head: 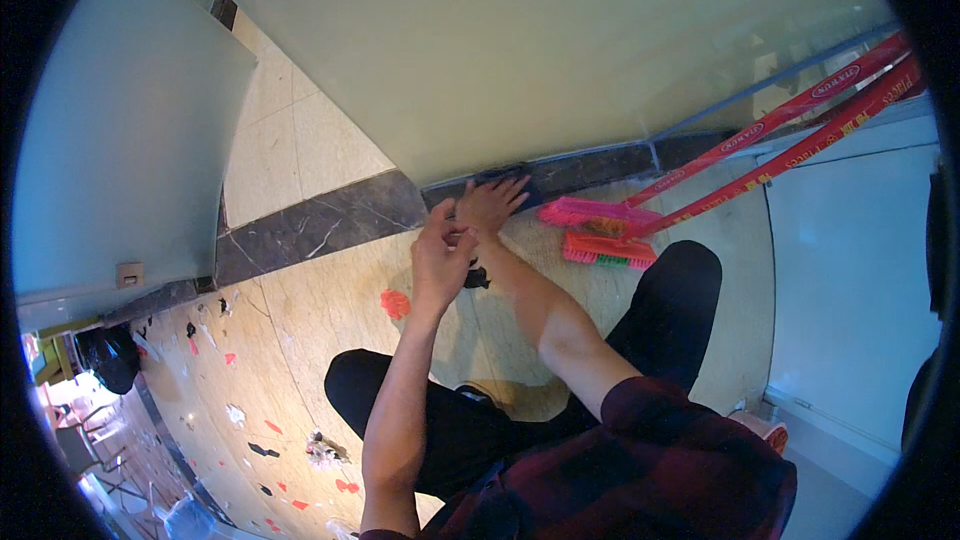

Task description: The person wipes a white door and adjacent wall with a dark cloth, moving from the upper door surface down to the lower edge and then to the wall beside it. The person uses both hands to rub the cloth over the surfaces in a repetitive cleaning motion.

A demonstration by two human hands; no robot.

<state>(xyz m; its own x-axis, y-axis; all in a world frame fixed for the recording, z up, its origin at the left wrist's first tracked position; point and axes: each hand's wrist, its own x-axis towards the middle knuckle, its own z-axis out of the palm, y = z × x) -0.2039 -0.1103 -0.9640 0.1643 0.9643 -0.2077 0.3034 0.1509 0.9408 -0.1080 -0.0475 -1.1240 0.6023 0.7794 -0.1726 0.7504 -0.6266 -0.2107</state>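
Note:
My right hand is stretched out with its fingers spread, in front of a dark flat thing at the foot of a frosted glass panel. Nothing shows in its grasp. Beside the right wrist is my left hand, its fingers bent and the thumb tip close to that wrist. Whether it pinches anything is too small to tell. Below the hands, a black scrap and a crumpled red scrap lie on the pale tiled floor.
Two brooms, one with a pink head and one with an orange-red head, lean to the right. A dark marble strip edges the doorway. Red, black and white scraps litter the floor at left, near a black plastic bag.

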